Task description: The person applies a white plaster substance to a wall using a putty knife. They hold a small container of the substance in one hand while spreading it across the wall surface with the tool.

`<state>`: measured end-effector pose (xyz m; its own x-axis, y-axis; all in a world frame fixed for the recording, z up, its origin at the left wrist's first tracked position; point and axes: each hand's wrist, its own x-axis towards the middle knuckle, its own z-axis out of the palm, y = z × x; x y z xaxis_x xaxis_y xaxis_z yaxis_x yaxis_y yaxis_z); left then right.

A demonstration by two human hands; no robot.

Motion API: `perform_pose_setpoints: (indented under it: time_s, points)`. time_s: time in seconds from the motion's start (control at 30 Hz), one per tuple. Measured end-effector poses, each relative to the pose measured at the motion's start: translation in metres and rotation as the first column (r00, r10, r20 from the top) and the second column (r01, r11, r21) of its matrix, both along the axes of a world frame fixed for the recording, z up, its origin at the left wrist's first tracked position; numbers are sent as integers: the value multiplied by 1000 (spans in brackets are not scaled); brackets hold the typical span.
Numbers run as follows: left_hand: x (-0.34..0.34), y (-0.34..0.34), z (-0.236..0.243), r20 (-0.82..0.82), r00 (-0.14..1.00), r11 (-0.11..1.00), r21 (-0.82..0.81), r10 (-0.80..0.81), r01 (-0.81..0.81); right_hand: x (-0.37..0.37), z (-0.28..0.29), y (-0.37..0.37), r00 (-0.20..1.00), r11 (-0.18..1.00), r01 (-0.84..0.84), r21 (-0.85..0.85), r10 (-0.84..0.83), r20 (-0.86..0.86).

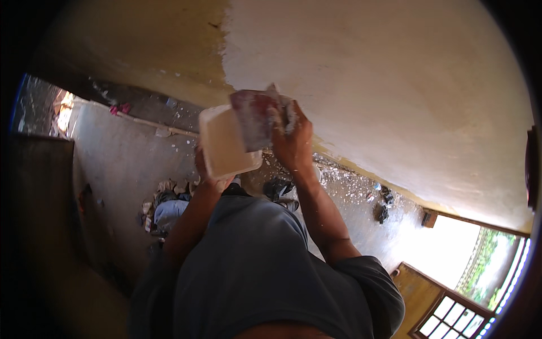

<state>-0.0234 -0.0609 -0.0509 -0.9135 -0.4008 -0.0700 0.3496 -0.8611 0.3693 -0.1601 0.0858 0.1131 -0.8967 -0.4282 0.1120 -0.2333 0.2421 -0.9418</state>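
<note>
Right hand (pixel 294 138): fingers gripping flat, red-brown, pale-smeared rectangular blade (pixel 253 120). Left hand (pixel 218 184) gripping cream, open rectangular tub (pixel 221 144), left of right fingers. Blade knocking tub could tip it.

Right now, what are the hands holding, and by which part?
Left hand: pale tub, by its near left corner. Right hand: flat reddish tool, by its right side.

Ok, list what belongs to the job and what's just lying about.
Apparently in use: pale tub in the left hand; flat reddish tool in the right hand; partly coated wall.

Seemingly lying about: blue bundle; long stick; black scraps.
</note>
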Motion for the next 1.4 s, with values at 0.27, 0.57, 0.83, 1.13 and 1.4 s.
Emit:
perform_pose_setpoints:
  time_s: [0.27, 0.57, 0.83, 1.13, 1.4]
  points:
    - [-48, 49, 26, -125, 975, 978, 85, -182, 193, -9, -31, 27, 985, 991, 54, 123, -33, -172]
    - [-66, 72, 20, 5, 973, 965, 126, -231, 229, -8, -32, 43, 986, 952, 139, 274, -108, -127]
    - [-80, 78, 50, 414, 883, 950, -116, -219, 290, -7, -51, 47, 988, 987, 139, 77, -134, -74]
    - [-78, 61, 32, 285, 949, 990, 82, -134, 115, -34, -67, 78, 852, 848, 191, -494, 107, 513]
    - [-64, 24, 37, 55, 998, 997, 71, 4, -8, -25, -54, 75, 703, 657, 272, -703, 364, 611]
